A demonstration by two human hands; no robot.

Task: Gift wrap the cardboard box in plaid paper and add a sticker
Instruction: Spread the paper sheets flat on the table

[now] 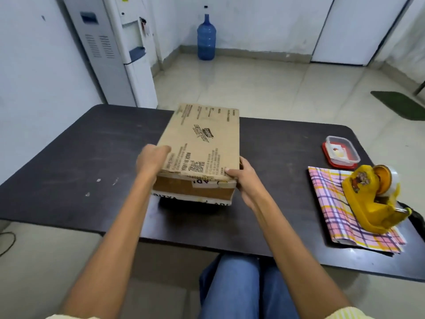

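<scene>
A brown printed cardboard box [202,143] is held over the middle of the dark table [80,157], its near end raised with a shadow beneath. My left hand [150,161] grips its near left corner, fingers curled under the edge. My right hand [245,178] grips the near right corner, thumb on top. Folded plaid paper [331,203] in pink, yellow and purple lies at the table's right side. A yellow tape dispenser [372,199] stands on it. The sticker is not in view.
A clear lidded container with a red rim [341,151] sits behind the plaid paper. A water dispenser [128,54] stands past the table's far left, a blue water jug [206,36] on the floor beyond. My knees are under the near table edge.
</scene>
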